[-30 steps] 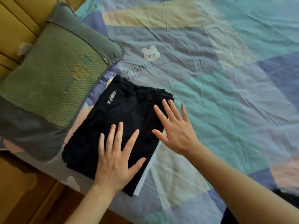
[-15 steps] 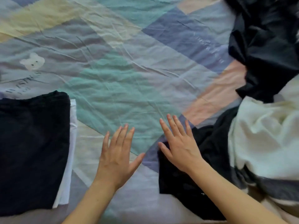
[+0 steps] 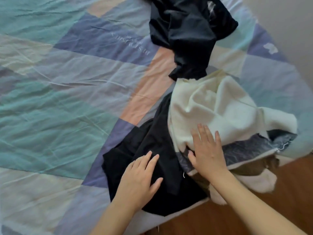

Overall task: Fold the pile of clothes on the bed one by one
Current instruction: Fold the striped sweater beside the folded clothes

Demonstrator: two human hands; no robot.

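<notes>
— Now, which hand is closer to the next piece?

— Nearest, by the bed's edge, the left hand (image 3: 140, 173) lies flat on the black garment (image 3: 152, 150), fingers straight and slightly spread, gripping nothing. The right hand (image 3: 207, 150) is just beyond it to the right, fingers also straight, resting where the cream top (image 3: 220, 106) meets a grey patterned piece (image 3: 245, 151).

— So the pile is right under both hands?

— Yes, at the right side of the quilt (image 3: 67, 99). The black garment seems to run away from the left hand, up and rightward under the cream top, though its outline is hard to read. The left hand is the nearer to it.

— And beyond?

— Another dark garment (image 3: 189, 31), crumpled, touching the cream top's far edge.
</notes>
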